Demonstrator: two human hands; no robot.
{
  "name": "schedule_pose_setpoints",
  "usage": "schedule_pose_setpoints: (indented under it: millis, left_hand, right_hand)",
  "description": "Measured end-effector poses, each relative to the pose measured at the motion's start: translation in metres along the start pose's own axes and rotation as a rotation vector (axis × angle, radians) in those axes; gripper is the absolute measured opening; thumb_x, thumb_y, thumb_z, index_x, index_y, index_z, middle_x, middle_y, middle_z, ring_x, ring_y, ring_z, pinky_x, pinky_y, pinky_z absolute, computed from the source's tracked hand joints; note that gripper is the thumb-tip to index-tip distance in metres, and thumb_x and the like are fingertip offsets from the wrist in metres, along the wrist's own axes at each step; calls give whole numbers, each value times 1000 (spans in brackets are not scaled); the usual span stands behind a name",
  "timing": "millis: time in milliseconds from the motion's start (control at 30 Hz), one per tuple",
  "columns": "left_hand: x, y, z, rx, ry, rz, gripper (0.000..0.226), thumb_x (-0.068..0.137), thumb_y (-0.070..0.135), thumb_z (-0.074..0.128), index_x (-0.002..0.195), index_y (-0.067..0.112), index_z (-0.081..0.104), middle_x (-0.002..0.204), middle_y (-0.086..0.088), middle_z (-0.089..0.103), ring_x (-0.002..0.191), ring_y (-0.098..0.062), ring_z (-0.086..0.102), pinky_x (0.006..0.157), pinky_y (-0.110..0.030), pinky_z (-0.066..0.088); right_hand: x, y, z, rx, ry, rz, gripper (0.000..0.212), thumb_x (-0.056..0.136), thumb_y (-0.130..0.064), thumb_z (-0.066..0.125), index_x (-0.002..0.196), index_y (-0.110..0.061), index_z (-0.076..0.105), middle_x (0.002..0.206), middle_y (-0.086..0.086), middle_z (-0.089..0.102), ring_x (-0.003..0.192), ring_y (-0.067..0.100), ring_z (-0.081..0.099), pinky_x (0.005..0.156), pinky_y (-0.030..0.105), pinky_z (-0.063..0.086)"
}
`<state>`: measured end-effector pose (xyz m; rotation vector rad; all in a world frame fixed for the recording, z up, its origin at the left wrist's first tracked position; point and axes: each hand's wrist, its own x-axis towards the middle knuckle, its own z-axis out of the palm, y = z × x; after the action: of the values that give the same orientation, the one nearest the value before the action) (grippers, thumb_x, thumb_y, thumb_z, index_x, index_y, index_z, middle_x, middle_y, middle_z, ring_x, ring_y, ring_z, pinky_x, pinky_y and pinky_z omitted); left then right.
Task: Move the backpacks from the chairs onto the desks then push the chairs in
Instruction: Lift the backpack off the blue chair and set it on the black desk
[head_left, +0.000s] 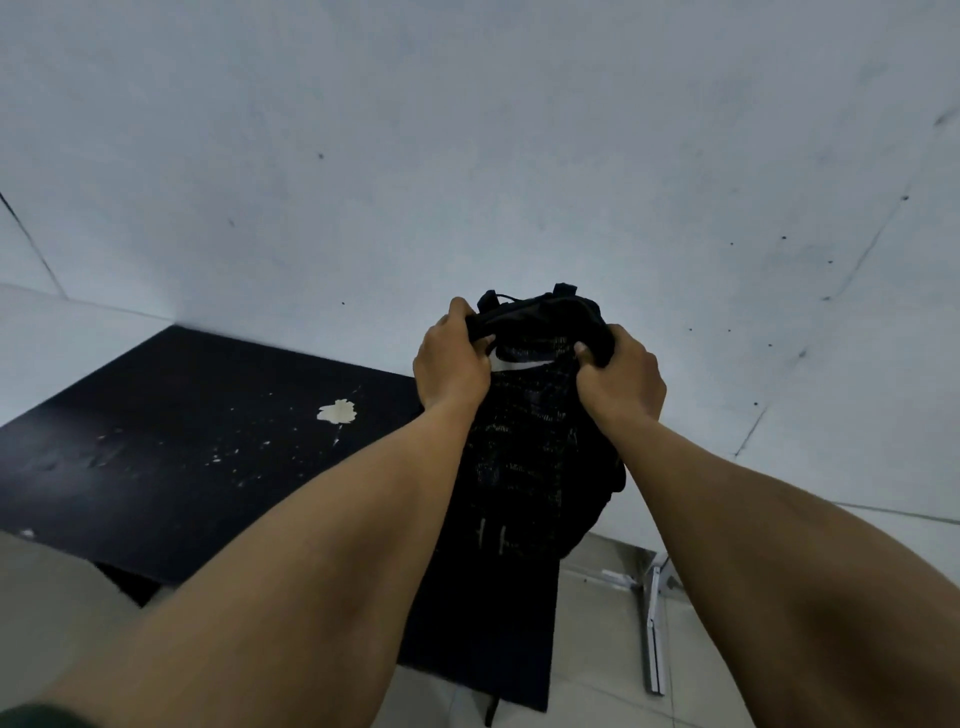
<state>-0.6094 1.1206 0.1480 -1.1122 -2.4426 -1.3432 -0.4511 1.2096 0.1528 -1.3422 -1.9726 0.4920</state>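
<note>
A black backpack with a faint printed pattern stands upright at the right end of a black desk, close to the white wall. My left hand grips the top left of the bag. My right hand grips the top right, fingers curled into the fabric. Both forearms reach in from the bottom of the view. No chair is visible.
The desk top carries a pale chipped patch and scattered white flecks. A white wall rises directly behind the desk. A white metal frame leg lies on the tiled floor to the right.
</note>
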Motion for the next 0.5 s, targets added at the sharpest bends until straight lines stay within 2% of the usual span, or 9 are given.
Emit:
schedule_pose_setpoints:
  millis: [167,333,500]
  left_hand:
    - [38,1,36,1,-24,-10,17,91,23,63,101,19,49,84,3,63,74,-19,59,63,-35,48]
    - [70,-4,73,17,-57,-39,16,90,17,62,98,20,48,79,5,61,70,-19,58,60,-32,44]
    - [102,-16,99,13,-123,-21,21,88,9,61,100,21,49,79,5,62,69,-18,59,58,-29,41]
  right_hand:
    - [52,12,23,22,-41,-1,23,94,-39,55,113,-28,60,95,-2,68,90,25,64,74,34,45]
    - [90,24,46,9,-86,41,22,94,-41,54,112,-28,60,89,-5,63,88,25,63,73,33,43]
    - [117,30,71,-4,-85,79,23,94,-41,55,114,-29,59,98,-3,68,93,25,63,73,32,40]
